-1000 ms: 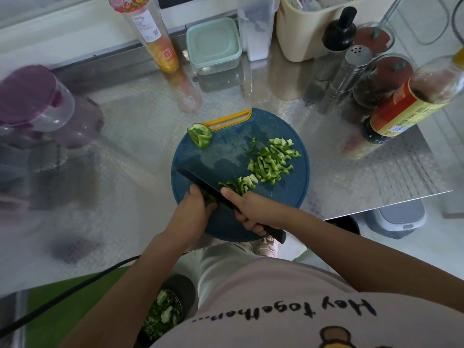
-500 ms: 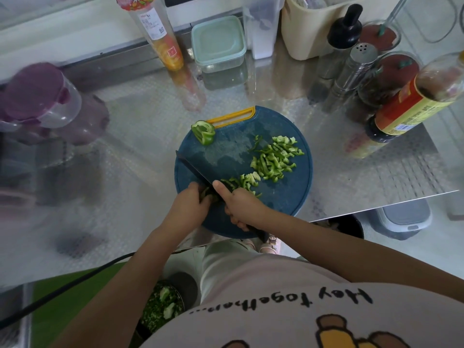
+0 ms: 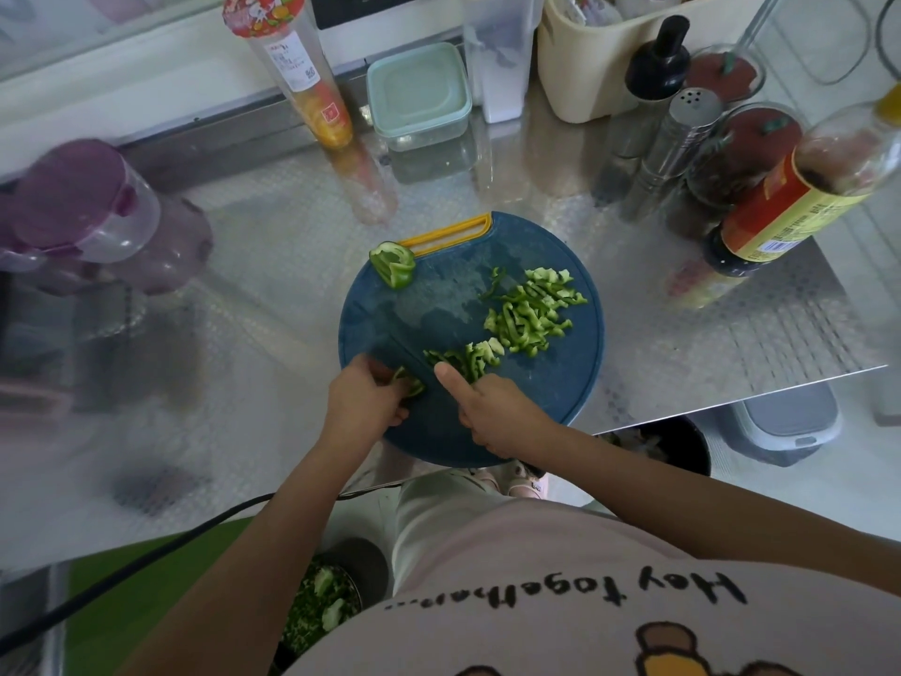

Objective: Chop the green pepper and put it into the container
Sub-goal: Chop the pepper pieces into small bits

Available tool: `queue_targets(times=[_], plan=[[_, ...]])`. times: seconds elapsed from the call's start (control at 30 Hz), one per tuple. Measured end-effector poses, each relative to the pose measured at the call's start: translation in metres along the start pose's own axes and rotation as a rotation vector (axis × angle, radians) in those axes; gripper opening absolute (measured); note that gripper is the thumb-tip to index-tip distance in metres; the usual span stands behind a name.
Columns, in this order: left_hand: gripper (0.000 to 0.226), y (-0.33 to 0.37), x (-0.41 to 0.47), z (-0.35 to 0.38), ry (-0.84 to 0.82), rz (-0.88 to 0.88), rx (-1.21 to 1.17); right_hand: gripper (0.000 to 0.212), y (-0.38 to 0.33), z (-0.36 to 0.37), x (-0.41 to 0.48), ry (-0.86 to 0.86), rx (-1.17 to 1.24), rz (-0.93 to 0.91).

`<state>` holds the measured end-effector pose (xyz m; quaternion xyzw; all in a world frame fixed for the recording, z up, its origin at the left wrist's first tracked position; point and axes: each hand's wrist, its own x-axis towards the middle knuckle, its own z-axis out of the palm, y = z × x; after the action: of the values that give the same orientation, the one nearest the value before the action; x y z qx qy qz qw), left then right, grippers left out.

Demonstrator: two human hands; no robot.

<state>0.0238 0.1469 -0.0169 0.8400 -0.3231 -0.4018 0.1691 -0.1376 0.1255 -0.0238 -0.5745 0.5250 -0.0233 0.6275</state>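
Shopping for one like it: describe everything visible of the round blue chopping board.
Round, dark blue, plastic-looking chopping board with a yellow handle bar at its far rim, flat on the shiny metal counter. Wet-looking patches mark it. Chopped green pepper strips are heaped on its right; an uncut green pepper chunk sits by the handle. The left hand and right hand are over its near part.
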Motion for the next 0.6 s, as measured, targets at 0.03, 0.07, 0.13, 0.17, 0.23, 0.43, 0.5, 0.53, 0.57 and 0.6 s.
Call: queue_targets(times=[0.03, 0.07, 0.13, 0.17, 0.23, 0.43, 0.5, 0.53, 0.57, 0.6], plan=[[0.018, -0.001, 0.001, 0.000, -0.004, -0.005, 0.010, 0.060, -0.001, 0.002, -0.002, -0.008, -0.037, -0.015], [0.020, -0.001, 0.003, 0.000, -0.007, -0.018, 0.018, 0.057, -0.003, 0.004, -0.004, 0.017, -0.043, -0.041], [0.018, -0.002, 0.005, 0.001, -0.016, -0.063, 0.011, 0.032, -0.002, 0.004, 0.000, -0.146, 0.066, -0.004], [0.016, -0.003, 0.007, 0.001, -0.026, -0.088, -0.005, 0.056, 0.007, 0.007, 0.005, -0.135, -0.018, -0.100], [0.014, -0.004, 0.009, 0.002, -0.057, -0.140, -0.070, 0.084, 0.021, 0.017, 0.010, -0.003, -0.179, -0.354], [0.022, -0.002, 0.004, 0.003, -0.079, -0.197, -0.233, 0.052, 0.000, 0.019, -0.011, -0.039, -0.023, -0.171], [0.021, -0.002, 0.004, 0.004, -0.073, -0.203, -0.254, 0.053, 0.007, 0.023, -0.009, -0.006, -0.116, -0.202], [0.020, -0.001, 0.003, 0.005, -0.076, -0.207, -0.266, 0.061, 0.012, 0.026, -0.007, 0.010, -0.201, -0.196], [0.018, 0.000, 0.002, 0.005, -0.084, -0.210, -0.287, 0.077, 0.010, 0.023, -0.009, -0.020, -0.219, -0.129], [0.017, 0.001, 0.000, 0.004, -0.095, -0.213, -0.313, 0.085, 0.010, 0.023, -0.011, -0.065, -0.261, -0.092]])
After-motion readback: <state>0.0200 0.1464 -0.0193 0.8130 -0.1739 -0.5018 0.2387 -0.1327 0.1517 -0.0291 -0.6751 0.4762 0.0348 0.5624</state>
